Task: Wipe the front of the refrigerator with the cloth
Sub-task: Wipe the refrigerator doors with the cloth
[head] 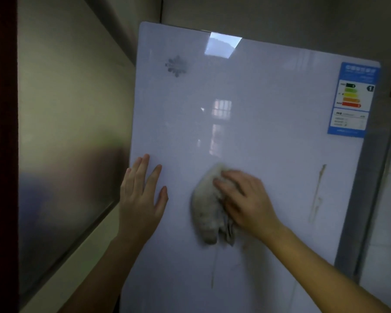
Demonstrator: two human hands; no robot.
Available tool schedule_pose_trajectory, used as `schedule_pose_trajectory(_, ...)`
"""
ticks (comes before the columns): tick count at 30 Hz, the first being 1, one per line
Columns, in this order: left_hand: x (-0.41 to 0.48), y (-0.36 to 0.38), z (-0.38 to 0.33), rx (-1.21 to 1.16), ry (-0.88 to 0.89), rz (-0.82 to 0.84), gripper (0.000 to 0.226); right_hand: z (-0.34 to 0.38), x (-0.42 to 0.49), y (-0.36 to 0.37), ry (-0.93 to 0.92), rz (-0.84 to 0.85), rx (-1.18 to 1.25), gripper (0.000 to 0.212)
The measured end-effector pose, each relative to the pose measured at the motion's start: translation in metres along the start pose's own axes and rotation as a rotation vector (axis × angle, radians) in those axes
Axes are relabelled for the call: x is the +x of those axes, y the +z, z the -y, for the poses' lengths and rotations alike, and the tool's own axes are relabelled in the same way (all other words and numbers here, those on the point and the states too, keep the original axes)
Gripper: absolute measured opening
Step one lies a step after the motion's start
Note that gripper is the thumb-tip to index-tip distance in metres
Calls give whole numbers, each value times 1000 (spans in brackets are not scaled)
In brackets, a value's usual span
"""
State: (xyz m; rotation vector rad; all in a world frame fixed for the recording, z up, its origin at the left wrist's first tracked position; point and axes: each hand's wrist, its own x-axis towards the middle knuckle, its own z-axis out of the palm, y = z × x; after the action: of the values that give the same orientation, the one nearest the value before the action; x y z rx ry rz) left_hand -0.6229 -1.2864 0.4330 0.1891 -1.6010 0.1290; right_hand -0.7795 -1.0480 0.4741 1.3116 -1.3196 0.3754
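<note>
The refrigerator's glossy white door (257, 136) fills the middle of the view. A crumpled grey-white cloth (207, 208) is pressed flat against the door at mid height. My right hand (244, 199) lies on the cloth's right side and holds it against the surface. My left hand (142, 195) rests flat on the door near its left edge, fingers spread, holding nothing. A brownish streak (318, 190) runs down the door to the right of the cloth, and a thinner drip mark (213, 269) hangs below the cloth.
A blue energy label (352, 100) is stuck at the door's upper right. A faint snowflake emblem (176, 65) sits at upper left. A wall with a frosted panel (66, 154) stands close on the left. The grey fridge side (370, 177) and a tiled wall lie right.
</note>
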Motion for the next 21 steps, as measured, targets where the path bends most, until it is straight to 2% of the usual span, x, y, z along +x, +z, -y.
schedule_pose_trajectory(2, 0, -1, 0, -2, -4, 2, 52, -13, 4, -9, 127, -48, -15, 39)
schedule_pose_trajectory(4, 0, -2, -1, -4, -7, 5, 53, -15, 0, -11, 153, -51, -23, 40)
schedule_pose_trajectory(9, 2, -6, -3, 9, -6, 29, 52, -4, -39, -2, -171, 109, -1, 36)
schedule_pose_trajectory(11, 3, -8, -3, 12, -7, 44, 53, -7, -51, -5, -232, 136, -2, 36)
schedule_pose_trajectory(13, 3, -9, -4, 22, -4, 64, 53, -20, -52, -13, -186, 118, -17, 39)
schedule_pose_trajectory(19, 4, -9, -17, 37, -55, 56, 52, -67, -42, -40, 179, -41, -46, 45)
schedule_pose_trajectory(21, 3, -5, -32, 26, -51, 34, 50, -64, -46, -38, 158, -34, -41, 44)
